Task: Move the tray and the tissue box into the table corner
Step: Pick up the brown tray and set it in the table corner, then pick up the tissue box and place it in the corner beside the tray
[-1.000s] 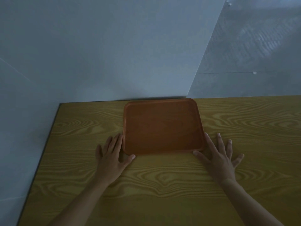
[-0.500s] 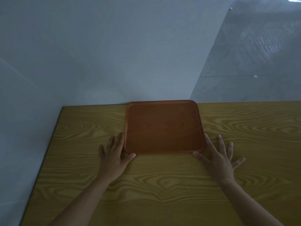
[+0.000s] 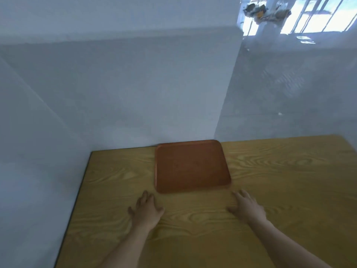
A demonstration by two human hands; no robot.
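An empty orange-brown tray (image 3: pixel 191 166) lies flat on the wooden table (image 3: pixel 280 180), its far edge against the white wall. My left hand (image 3: pixel 146 209) rests palm down on the table just short of the tray's near left corner, apart from it, fingers spread. My right hand (image 3: pixel 247 206) lies palm down near the tray's near right corner, also clear of the tray and holding nothing. No tissue box is in view.
A white wall (image 3: pixel 116 93) runs along the table's far edge and another along its left side, meeting at the far left corner (image 3: pixel 92 151). A grey partition (image 3: pixel 289 93) stands behind the table to the right. A window (image 3: pixel 309 14) shows top right.
Both hands have pulled back toward me off the tray's near corners and no longer touch it. The view has tilted up, showing more wall and the window. The tray stays against the wall.
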